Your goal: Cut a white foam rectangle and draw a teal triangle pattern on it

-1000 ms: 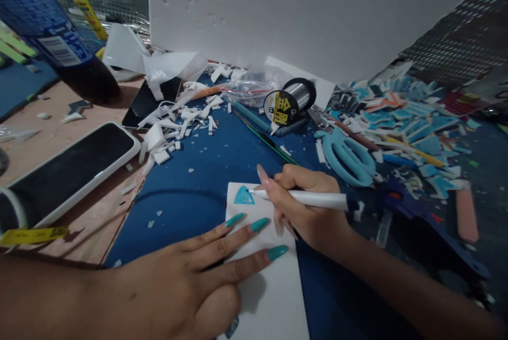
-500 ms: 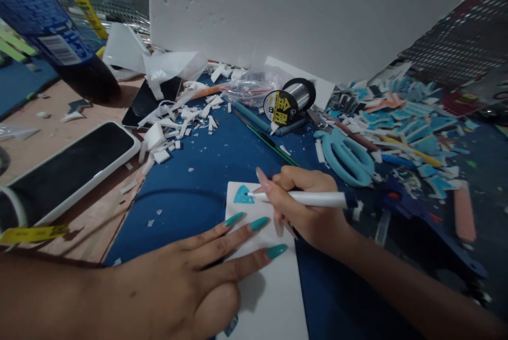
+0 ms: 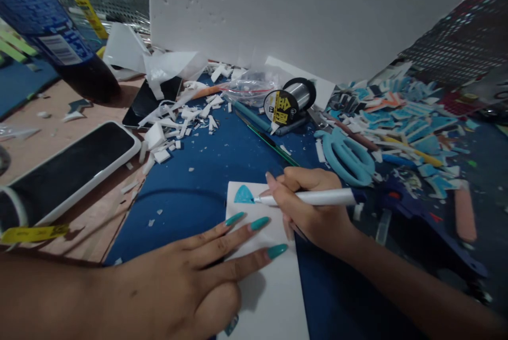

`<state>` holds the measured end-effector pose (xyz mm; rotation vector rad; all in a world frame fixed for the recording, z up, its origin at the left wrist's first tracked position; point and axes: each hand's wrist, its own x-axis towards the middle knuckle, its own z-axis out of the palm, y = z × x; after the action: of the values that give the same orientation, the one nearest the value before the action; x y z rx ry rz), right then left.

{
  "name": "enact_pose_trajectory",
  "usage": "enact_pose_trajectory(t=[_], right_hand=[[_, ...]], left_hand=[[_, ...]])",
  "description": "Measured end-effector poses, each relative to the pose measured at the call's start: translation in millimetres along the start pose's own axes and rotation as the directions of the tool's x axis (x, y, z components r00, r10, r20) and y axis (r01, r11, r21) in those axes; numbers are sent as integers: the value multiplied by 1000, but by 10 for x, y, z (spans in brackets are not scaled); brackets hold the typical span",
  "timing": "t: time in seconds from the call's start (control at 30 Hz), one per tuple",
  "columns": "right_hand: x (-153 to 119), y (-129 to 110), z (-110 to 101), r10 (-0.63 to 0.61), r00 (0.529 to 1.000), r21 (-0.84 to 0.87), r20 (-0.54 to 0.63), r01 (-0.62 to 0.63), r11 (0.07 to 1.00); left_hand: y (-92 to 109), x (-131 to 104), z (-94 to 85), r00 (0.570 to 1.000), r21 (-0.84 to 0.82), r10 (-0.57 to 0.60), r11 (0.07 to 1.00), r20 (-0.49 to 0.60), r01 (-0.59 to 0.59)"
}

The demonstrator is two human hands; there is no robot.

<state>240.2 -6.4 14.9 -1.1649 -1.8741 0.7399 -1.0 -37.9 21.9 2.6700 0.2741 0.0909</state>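
While the left hand lies flat, fingers spread, pinning the white paper card to the blue cutting mat, the right hand pinches a white marker pen; its tip meets the small teal triangle; short, light strokes inside the outline should serve best.

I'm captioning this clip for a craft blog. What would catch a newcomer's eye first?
The right hand holds a white pen with its tip at a small blue triangle on a white sheet, which the left hand presses flat. Behind lie light blue scissors beside blue scraps.
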Motion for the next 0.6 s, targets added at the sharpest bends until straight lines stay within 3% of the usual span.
enact_pose_trajectory(t=[0.4, 0.6], right_hand=[[6, 5, 5, 22, 999, 18, 31, -23, 1000], [-74, 26, 31, 17, 993, -41, -118, -22, 999]], left_hand=[[-20, -1, -27, 1000, -40, 25, 999, -2, -25], [-28, 3, -41, 999, -13, 12, 1000, 47, -12]])
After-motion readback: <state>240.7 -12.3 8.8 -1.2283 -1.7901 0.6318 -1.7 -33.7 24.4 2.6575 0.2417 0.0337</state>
